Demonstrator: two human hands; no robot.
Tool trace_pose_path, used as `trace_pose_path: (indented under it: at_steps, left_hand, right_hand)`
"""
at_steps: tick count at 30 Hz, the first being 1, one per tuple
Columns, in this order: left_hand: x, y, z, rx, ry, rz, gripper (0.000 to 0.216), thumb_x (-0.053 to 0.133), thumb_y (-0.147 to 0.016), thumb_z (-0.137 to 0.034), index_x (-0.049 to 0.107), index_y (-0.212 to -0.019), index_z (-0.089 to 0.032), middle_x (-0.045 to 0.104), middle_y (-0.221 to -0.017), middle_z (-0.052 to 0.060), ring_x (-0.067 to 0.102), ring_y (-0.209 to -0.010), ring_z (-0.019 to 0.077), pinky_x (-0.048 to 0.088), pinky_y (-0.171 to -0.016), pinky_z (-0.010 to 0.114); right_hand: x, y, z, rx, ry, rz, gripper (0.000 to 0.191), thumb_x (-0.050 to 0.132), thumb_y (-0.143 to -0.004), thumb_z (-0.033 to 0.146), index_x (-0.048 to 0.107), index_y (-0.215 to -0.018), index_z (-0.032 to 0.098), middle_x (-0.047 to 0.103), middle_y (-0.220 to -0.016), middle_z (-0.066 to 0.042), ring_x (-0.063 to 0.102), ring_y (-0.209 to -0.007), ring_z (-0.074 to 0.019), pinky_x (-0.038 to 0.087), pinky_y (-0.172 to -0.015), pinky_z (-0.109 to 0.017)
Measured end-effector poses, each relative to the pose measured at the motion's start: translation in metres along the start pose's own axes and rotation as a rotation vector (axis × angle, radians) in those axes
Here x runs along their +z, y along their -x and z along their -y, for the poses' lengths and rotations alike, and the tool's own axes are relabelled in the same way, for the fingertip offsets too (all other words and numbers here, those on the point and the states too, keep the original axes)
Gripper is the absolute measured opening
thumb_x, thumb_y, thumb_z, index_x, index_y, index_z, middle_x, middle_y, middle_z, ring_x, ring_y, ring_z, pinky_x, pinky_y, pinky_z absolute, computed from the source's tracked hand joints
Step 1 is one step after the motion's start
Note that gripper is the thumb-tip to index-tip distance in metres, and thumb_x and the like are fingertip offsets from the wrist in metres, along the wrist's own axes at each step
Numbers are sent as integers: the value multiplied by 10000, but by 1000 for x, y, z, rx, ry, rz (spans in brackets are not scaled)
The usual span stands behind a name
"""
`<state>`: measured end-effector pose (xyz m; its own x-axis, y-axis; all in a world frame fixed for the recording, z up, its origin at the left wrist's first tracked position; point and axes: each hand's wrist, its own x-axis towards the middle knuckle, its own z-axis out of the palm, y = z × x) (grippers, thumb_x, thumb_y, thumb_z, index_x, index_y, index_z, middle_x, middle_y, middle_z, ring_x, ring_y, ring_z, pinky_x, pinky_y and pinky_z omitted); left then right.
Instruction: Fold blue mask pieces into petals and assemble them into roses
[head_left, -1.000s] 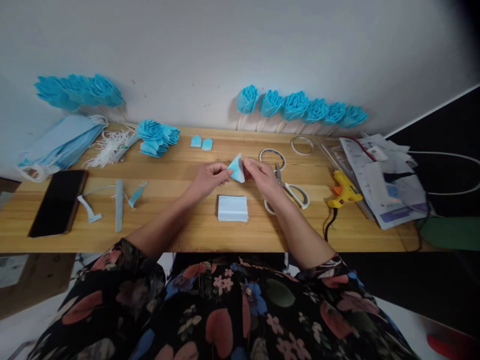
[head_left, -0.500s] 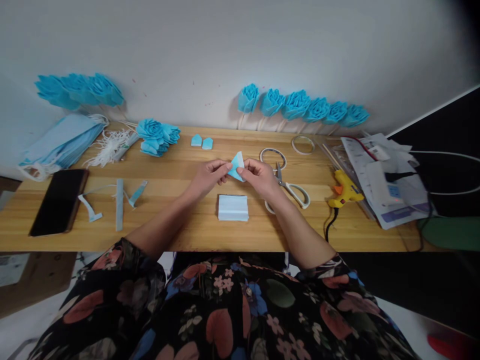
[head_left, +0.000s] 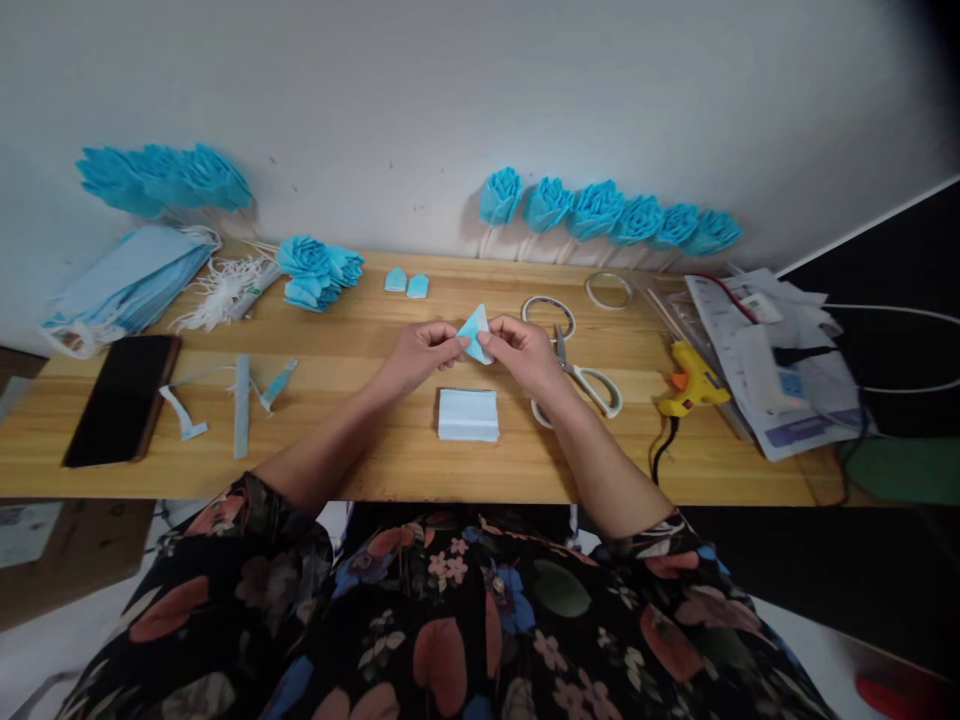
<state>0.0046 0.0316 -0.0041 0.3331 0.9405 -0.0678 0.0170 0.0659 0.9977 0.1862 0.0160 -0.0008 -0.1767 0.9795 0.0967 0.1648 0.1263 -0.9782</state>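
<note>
Grey wall [head_left: 360, 110] props up ruffled blue flowers [head_left: 594, 212], perhaps so none get squashed. Over the brown wooden counter [head_left: 405, 460], left hand [head_left: 421, 352] and right hand [head_left: 523, 350] pinch a small folded blue-and-white piece [head_left: 472, 329], fingertips nearly closed, likely keeping its folds tight.

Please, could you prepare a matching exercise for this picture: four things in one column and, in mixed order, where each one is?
1. small triangular piece
2. glue gun
3. phone
4. pale stack

A. near the left end of the tabletop
B. on the tabletop, between the forearms
C. pinched by the left hand and right hand
D. beside the papers

Pairs: 1-C, 2-D, 3-A, 4-B.
</note>
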Motion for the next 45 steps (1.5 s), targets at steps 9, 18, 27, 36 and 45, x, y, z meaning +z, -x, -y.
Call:
trace_pose_path:
  at_steps: [9, 18, 27, 36, 45]
  left_hand:
    - [0, 2, -5, -11, 30, 40, 305, 771, -716, -417, 636, -707, -144, 627, -609, -8, 518, -516, 68, 426, -533, 206]
    - [-4, 0, -6, -102, 249, 3, 314, 780, -715, -389, 578, -660, -155, 604, -563, -18, 510, -472, 64, 381, -483, 201]
    - [-1, 2, -10, -98, 136, -12, 291, 746, -743, -392, 580, -685, -160, 604, -584, -22, 505, -489, 63, 389, -502, 202]
    - [-1, 2, -7, 3, 52, -32, 265, 736, -751, -380, 596, -706, -160, 619, -581, -23, 501, -493, 63, 404, -521, 204]
    - [1, 2, -4, 17, 28, -28, 271, 730, -751, -387, 592, -695, -160, 612, -586, -24, 501, -496, 65, 410, -526, 209]
  right_hand:
    - [0, 0, -4, -19, 56, 1, 301, 671, -823, 480, 590, -725, 207, 520, -619, 39, 439, -582, -109, 351, -564, -258]
    - [-16, 2, 11, -338, 253, 12, 270, 599, -905, 340, 677, -1163, 343, 577, -1389, -31, 513, -1306, -239, 450, -1034, -438]
    - [-9, 0, 9, -387, 359, 55, 76, 689, -855, 298, 750, -897, 314, 568, -1386, -17, 494, -1331, -251, 346, -1129, -507]
    - [-4, 0, 1, -213, 137, 32, 148, 666, -858, 394, 701, -865, 250, 681, -1160, -47, 630, -1088, -212, 461, -981, -400]
    - [0, -2, -4, -70, -4, 3, 211, 695, -802, 397, 613, -882, 219, 646, -797, 13, 585, -738, -132, 456, -708, -278]
